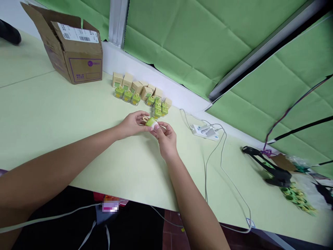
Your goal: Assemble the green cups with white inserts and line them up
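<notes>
Both my hands meet over the pale green table (52, 111), closed on one small green item (150, 121) with a white end and a cream loop. My left hand (134, 123) pinches it from the left, and my right hand (165, 137) pinches its white end from the right. Just beyond them stand several like green items (142, 99) in a row. Behind those stands a row of several small tan boxes (135, 85).
An open cardboard carton (75, 52) stands at the back left. A white power strip (205, 132) with grey cables (221, 163) lies to the right. A black clamp stand (270, 166) and a heap of green pieces (296, 196) sit far right. Green cloth hangs behind.
</notes>
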{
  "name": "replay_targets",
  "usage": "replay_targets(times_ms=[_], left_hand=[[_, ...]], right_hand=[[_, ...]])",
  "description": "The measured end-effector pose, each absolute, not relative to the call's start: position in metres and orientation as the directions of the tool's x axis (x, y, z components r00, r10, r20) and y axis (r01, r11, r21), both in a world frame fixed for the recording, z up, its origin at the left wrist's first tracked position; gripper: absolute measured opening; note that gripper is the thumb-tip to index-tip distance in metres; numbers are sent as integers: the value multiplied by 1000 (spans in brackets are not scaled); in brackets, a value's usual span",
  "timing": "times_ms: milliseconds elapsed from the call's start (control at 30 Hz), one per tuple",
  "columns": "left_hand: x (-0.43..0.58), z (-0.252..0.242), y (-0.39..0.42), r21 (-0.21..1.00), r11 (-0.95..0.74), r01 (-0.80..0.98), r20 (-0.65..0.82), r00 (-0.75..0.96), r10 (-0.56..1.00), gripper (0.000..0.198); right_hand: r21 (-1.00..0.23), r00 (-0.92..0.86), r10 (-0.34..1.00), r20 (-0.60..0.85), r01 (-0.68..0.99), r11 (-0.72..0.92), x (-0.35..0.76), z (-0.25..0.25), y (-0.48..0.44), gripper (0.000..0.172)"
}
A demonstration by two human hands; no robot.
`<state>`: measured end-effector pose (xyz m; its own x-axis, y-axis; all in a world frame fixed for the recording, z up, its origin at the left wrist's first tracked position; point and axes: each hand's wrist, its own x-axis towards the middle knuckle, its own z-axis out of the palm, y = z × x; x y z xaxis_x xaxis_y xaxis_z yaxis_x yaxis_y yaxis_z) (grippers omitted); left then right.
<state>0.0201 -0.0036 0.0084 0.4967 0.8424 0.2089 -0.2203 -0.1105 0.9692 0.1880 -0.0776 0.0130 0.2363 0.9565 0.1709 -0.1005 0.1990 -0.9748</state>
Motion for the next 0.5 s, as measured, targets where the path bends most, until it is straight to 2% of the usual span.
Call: replay_targets(times_ms=[133,233,500], left_hand=[[22,8,-5,957,15,-289,149,538,829,57],[22,12,-8,939,79,-336,121,535,836,57],[24,9,-13,910,146,-388,92,533,841,53]], right_hand=[[-971,259,938,228,-14,240,188,15,-79,44],[-959,255,925,282,49,279,189,16,-80,44],[-940,260,905,336,146,308,185,23,-85,44]])
